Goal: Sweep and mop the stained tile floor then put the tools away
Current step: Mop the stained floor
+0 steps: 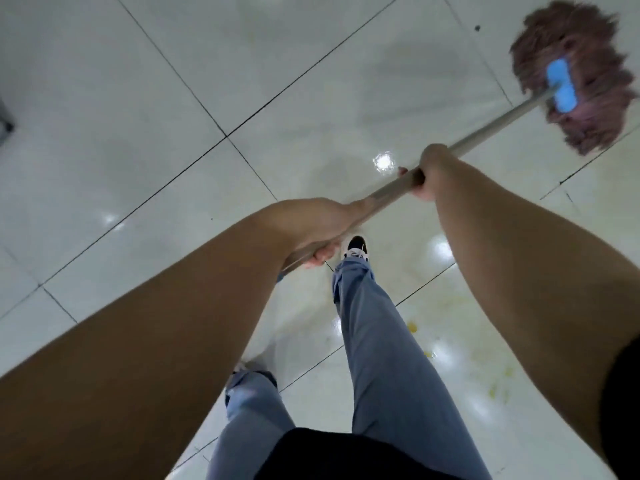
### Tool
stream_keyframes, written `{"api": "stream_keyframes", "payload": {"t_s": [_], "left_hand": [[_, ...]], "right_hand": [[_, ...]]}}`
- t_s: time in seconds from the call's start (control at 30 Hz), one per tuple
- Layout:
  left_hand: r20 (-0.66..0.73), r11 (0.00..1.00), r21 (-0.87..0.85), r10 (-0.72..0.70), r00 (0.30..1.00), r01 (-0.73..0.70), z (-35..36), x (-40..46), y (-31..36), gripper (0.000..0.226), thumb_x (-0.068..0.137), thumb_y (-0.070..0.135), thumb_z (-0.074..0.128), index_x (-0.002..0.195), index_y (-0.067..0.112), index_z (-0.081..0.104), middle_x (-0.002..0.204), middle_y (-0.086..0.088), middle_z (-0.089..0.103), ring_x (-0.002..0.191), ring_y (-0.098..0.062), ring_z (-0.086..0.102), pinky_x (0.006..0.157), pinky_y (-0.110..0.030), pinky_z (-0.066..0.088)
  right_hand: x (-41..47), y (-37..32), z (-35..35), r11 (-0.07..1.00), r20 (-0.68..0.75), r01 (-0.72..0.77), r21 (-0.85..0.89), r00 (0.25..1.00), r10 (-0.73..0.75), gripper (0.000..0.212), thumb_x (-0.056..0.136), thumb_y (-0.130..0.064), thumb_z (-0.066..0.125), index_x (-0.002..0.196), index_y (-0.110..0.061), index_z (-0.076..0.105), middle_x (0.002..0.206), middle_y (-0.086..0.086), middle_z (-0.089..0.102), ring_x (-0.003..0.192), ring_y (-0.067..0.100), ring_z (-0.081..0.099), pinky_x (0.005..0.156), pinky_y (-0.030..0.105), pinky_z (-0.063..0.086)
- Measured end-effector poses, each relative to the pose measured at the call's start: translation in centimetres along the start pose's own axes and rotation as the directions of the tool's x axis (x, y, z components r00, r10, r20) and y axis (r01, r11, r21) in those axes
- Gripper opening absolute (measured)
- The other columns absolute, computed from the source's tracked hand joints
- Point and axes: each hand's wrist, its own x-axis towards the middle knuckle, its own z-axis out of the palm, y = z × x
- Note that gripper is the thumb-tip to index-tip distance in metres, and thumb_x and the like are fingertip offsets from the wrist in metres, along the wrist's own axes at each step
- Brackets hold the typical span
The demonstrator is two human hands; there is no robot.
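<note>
Mop handle (491, 128) runs through both fists: left hand (311, 230) grips low, right hand (429, 171) higher; mop head (581, 74) blurred.

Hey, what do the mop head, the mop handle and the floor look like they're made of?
Mop head: soft yarn or cotton-like strands, dull brownish purple and shaggy, with a glossy blue clip, likely plastic.
Mop handle: smooth pale pole, maybe metal or coated; blur leaves it open.
Floor: glazed whitish tile, probably ceramic, with dark grout lines and bright light reflections.
</note>
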Motion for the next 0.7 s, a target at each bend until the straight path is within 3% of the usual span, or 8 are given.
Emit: {"api": "stream_keyframes", "payload": {"t_s": [0.07, 0.1, 0.17, 0.27, 0.3, 0.4, 0.53, 0.7], "left_hand": [[0.036, 0.997, -0.045, -0.068, 0.997, 0.070, -1.6, -2.4, -6.9, 0.060, 0.086, 0.066, 0.041, 0.065, 0.010, 0.037, 0.026, 0.005, 0.034, 0.019, -0.008, 0.028, 0.031, -0.007, 0.024], [0.039, 0.993, -0.070, -0.095, 0.995, 0.098, -2.3, -3.8, -10.7, 0.060, 0.085, 0.067, 0.042, 0.064, 0.010, 0.038, 0.027, 0.005, 0.035, 0.019, -0.008, 0.028, 0.030, -0.007, 0.024], [0.014, 0.988, -0.069, -0.137, 0.990, 0.138, -3.6, -6.4, -18.7, 0.062, 0.083, 0.070, 0.042, 0.063, 0.011, 0.039, 0.029, 0.004, 0.036, 0.021, -0.009, 0.030, 0.031, -0.009, 0.025], [-0.055, 0.982, -0.037, -0.188, 0.981, 0.186, -6.0, -10.8, -30.6, 0.068, 0.075, 0.078, 0.042, 0.064, 0.011, 0.043, 0.035, 0.003, 0.038, 0.027, -0.011, 0.032, 0.035, -0.012, 0.029], [-0.075, 0.976, -0.037, -0.216, 0.974, 0.214, -6.7, -12.5, -34.1, 0.069, 0.073, 0.080, 0.042, 0.064, 0.011, 0.043, 0.035, 0.003, 0.039, 0.028, -0.012, 0.032, 0.035, -0.013, 0.030], [-0.108, 0.947, -0.064, -0.320, 0.941, 0.315, -8.0, -17.4, -42.7, 0.072, 0.065, 0.085, 0.041, 0.060, 0.013, 0.041, 0.037, 0.003, 0.038, 0.029, -0.014, 0.033, 0.036, -0.014, 0.031], [-0.096, 0.918, -0.096, -0.393, 0.915, 0.384, -8.3, -20.6, -46.7, 0.073, 0.064, 0.086, 0.039, 0.060, 0.013, 0.041, 0.035, 0.003, 0.035, 0.028, -0.015, 0.033, 0.035, -0.013, 0.032], [-0.099, 0.897, -0.073, -0.442, 0.892, 0.436, -8.3, -19.2, -41.3, 0.073, 0.068, 0.084, 0.040, 0.063, 0.011, 0.044, 0.034, 0.000, 0.037, 0.025, -0.017, 0.031, 0.036, -0.013, 0.034]], "right_hand": [[-2.7, 5.8, 3.0, 0.995, 0.018, -0.068, -0.072, 0.997, 0.069, 0.018, 0.099, -0.019, 0.040, 0.097, -0.002, 0.038, 0.072, 0.011, 0.049, 0.058, 0.019, 0.058, 0.036, 0.021, 0.049], [-4.1, 9.0, 4.5, 0.993, 0.024, -0.098, -0.064, 0.995, 0.100, 0.018, 0.099, -0.019, 0.043, 0.099, -0.001, 0.041, 0.072, 0.012, 0.051, 0.065, 0.020, 0.063, 0.049, 0.024, 0.056], [-7.2, 16.1, 7.5, 0.997, 0.065, -0.074, -0.021, 0.995, 0.075, 0.021, 0.099, -0.015, 0.042, 0.116, -0.004, 0.047, 0.075, 0.010, 0.049, 0.078, 0.022, 0.064, 0.065, 0.025, 0.058], [-12.3, 27.8, 12.6, 0.981, 0.220, 0.188, -0.053, 0.960, -0.173, 0.036, 0.098, -0.008, 0.034, 0.133, -0.001, 0.039, 0.077, 0.003, 0.044, 0.062, 0.014, 0.052, 0.047, 0.021, 0.050], [-13.9, 31.4, 14.0, 0.979, 0.219, 0.202, -0.021, 0.956, -0.193, 0.030, 0.098, -0.009, 0.035, 0.127, -0.003, 0.041, 0.077, 0.003, 0.043, 0.058, 0.013, 0.048, 0.044, 0.022, 0.046], [-19.2, 39.9, 17.7, 0.987, 0.233, 0.051, 0.151, 0.969, -0.085, 0.012, 0.098, -0.017, 0.039, 0.106, -0.008, 0.036, 0.068, 0.008, 0.041, 0.040, 0.015, 0.045, 0.035, 0.017, 0.040], [-22.2, 44.0, 18.9, 0.953, 0.347, -0.093, 0.288, 0.938, -0.013, 0.017, 0.100, -0.022, 0.039, 0.109, -0.010, 0.031, 0.057, 0.009, 0.035, 0.023, 0.013, 0.039, 0.035, 0.014, 0.039], [-21.4, 39.0, 17.0, 0.934, 0.388, -0.122, 0.335, 0.921, -0.019, 0.016, 0.100, -0.025, 0.041, 0.110, -0.014, 0.035, 0.056, 0.004, 0.034, 0.025, 0.011, 0.037, 0.037, 0.014, 0.038]]}}
